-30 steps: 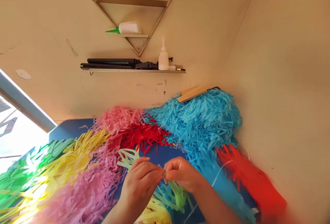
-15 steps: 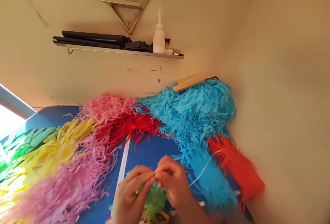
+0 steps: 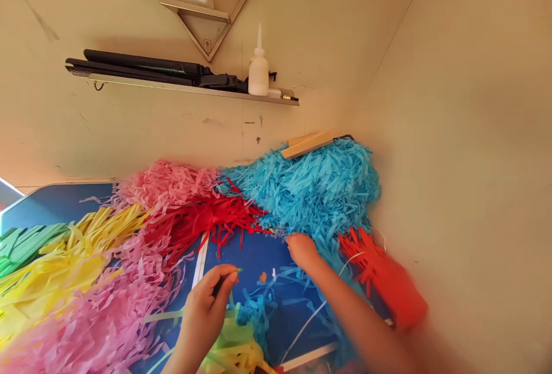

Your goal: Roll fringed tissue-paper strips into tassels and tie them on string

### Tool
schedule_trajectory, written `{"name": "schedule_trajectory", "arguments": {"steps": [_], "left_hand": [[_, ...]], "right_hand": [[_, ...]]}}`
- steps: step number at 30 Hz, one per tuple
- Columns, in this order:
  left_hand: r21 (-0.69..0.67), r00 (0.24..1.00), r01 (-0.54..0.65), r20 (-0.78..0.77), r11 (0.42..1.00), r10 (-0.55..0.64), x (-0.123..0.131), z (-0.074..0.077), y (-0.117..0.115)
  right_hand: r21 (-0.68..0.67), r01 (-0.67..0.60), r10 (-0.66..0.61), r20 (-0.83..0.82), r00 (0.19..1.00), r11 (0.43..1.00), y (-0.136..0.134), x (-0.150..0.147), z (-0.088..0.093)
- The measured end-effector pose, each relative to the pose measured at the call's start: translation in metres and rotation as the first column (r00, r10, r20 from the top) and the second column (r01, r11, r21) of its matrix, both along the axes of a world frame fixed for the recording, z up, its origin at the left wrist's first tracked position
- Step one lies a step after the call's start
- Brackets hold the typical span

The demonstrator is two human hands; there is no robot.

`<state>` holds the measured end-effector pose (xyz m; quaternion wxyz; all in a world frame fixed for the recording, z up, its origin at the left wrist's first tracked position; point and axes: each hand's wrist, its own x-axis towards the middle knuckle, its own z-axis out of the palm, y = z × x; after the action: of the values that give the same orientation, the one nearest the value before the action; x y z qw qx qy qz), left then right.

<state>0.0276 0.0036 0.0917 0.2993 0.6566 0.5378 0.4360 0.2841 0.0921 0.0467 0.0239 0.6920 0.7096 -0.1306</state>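
My left hand (image 3: 207,299) is closed in a pinch over the blue table, with a tiny green piece (image 3: 240,270) showing between thumb and forefinger; its kind is too small to tell. My right hand (image 3: 302,249) reaches to a little heap of small clear bits (image 3: 279,232) at the foot of the light-blue fringed tissue paper (image 3: 319,190). Its fingers are bent together and their tips are partly hidden. Below my hands lie a green and yellow paper bundle (image 3: 235,345) and loose blue strips (image 3: 259,311).
Red fringe (image 3: 207,219), pink fringe (image 3: 168,181), mauve fringe (image 3: 112,299) and yellow strips (image 3: 64,270) cover the left side. A red-orange roll (image 3: 394,282) lies right, near a white cord (image 3: 308,322). The wall shelf (image 3: 172,88) bears a white bottle (image 3: 259,75) and a black hair straightener (image 3: 142,64).
My hands were together at the fingertips and have parted. The right has moved forward to the clear bits; the left has shifted slightly left, still pinching. The view has turned a little right.
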Motion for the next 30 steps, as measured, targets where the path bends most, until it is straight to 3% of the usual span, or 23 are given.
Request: {"name": "schedule_trajectory", "arguments": {"steps": [3,6,9,10,12,14,16,18,20,24,27,30], "left_hand": [[-0.109,0.999,0.02,0.039,0.994,-0.015,0.006,-0.014,0.002],[-0.125,0.999,0.01,0.053,0.992,-0.003,0.009,-0.021,0.0],[-0.147,0.996,0.051,0.076,0.988,-0.04,0.015,-0.019,-0.003],[-0.15,0.995,0.069,0.081,0.986,-0.058,0.018,-0.017,-0.004],[-0.143,0.993,0.098,0.079,0.985,-0.088,0.022,-0.014,-0.007],[-0.126,0.993,0.115,0.054,0.985,-0.108,0.024,-0.011,-0.009],[-0.105,0.993,0.119,0.011,0.987,-0.119,0.023,-0.01,-0.012],[-0.074,0.993,0.11,-0.033,0.991,-0.113,0.021,-0.009,-0.015],[-0.042,0.992,0.11,-0.064,0.993,-0.112,0.019,-0.007,-0.016],[-0.014,0.976,0.155,-0.153,0.988,-0.156,0.019,-0.002,-0.017],[0.008,0.945,0.207,-0.262,0.978,-0.198,0.019,0.001,-0.018],[0.056,0.902,0.23,-0.388,0.972,-0.191,0.019,0.001,-0.019]], "right_hand": [[0.016,-0.019,0.019,0.014,1.0,1.0,-0.005,-0.003,0.008],[0.083,-0.077,0.08,-0.033,0.996,0.994,-0.017,-0.007,0.026],[0.205,-0.128,0.185,-0.287,0.94,0.97,-0.044,-0.024,0.042],[0.243,-0.115,0.217,-0.455,0.864,0.963,-0.056,-0.033,0.044],[0.266,-0.042,0.239,-0.775,0.585,0.963,-0.077,-0.049,0.041],[0.209,0.035,0.187,-0.929,0.32,0.977,-0.094,-0.062,0.031],[0.128,0.103,0.11,-0.98,0.165,0.986,-0.103,-0.069,0.021],[0.06,0.16,0.046,-0.995,0.09,0.985,-0.107,-0.07,0.014],[0.031,0.194,0.014,-0.996,0.088,0.981,-0.107,-0.069,0.013],[0.079,0.217,0.033,-0.977,0.21,0.973,-0.11,-0.066,0.022],[0.199,0.195,0.116,-0.922,0.369,0.96,-0.114,-0.065,0.029],[0.405,0.113,0.284,-0.789,0.545,0.907,-0.118,-0.064,0.033]]}}
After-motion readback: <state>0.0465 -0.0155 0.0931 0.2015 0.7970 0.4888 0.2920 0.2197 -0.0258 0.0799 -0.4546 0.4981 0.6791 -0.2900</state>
